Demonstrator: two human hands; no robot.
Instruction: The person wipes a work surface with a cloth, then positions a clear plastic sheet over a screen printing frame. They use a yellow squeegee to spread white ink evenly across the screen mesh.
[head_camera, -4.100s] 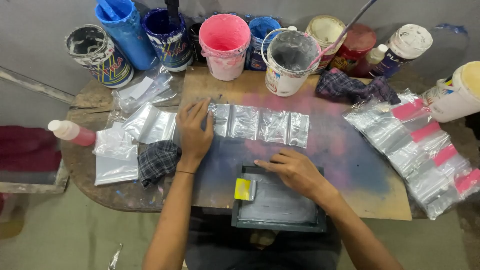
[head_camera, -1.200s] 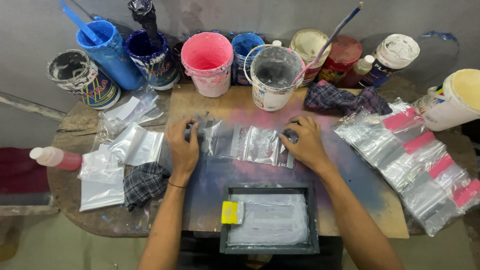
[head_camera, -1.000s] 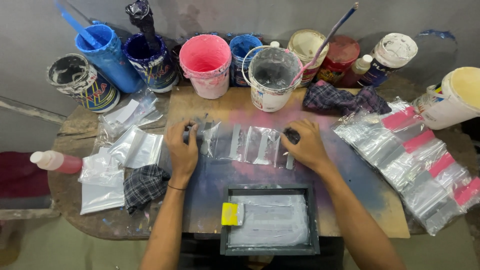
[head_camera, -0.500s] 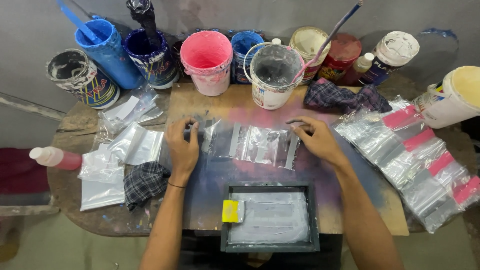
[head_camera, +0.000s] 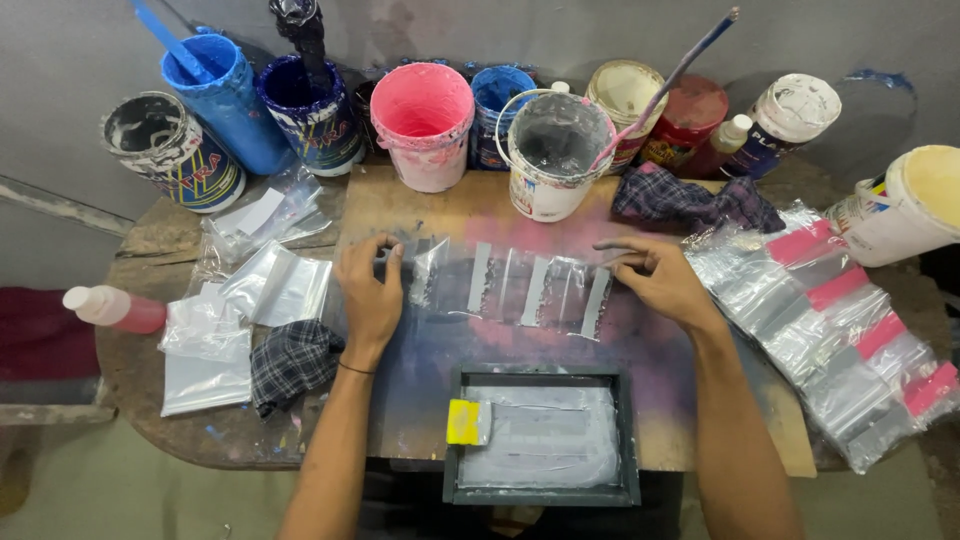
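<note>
**Two hands on a row of clear bags**

Lowest in frame lies one framed printing screen (head_camera: 542, 440) with one yellow scraper (head_camera: 464, 422). Above it, mid-frame, the left hand (head_camera: 368, 292) presses curled fingers on the row of clear plastic bags (head_camera: 510, 285); the right hand (head_camera: 655, 280) pinches its right end. One checked rag (head_camera: 292, 360) lies left. Along the top stand roughly ten paint tubs, one pink bucket (head_camera: 425, 120) among them.
</note>
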